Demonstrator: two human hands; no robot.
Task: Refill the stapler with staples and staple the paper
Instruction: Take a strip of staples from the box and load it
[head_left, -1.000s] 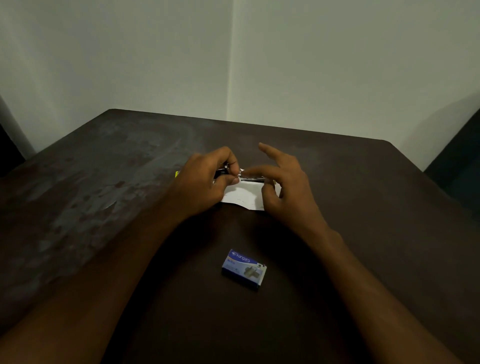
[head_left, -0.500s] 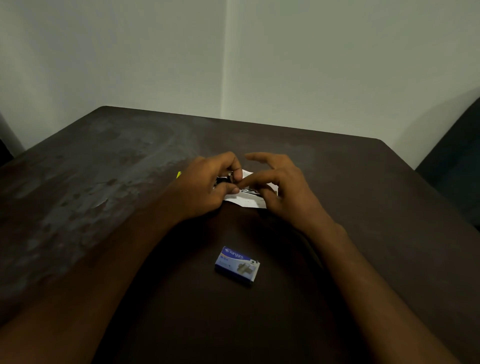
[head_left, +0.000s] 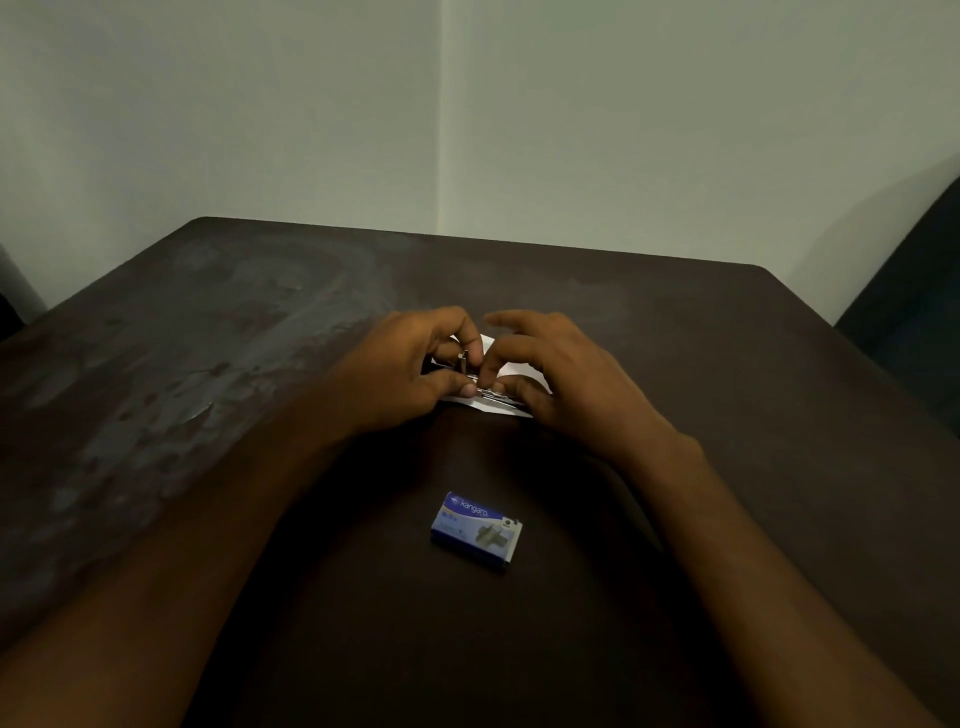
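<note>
Fingers (head_left: 470, 387) of the left hand (head_left: 400, 371) pinch the small stapler (head_left: 462, 364), steadying it over the paper (head_left: 511, 370), probably so its channel faces up. Right hand (head_left: 561, 379) closes thumb and forefinger on what looks like a staple strip (head_left: 491, 394), seemingly feeding it in. Nearer the person, well apart, the staple box (head_left: 477, 530) lies shut on the table (head_left: 727, 364).

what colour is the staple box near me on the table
Blue with a white lower part and white lettering; the staple box shows best in the head view.
</note>
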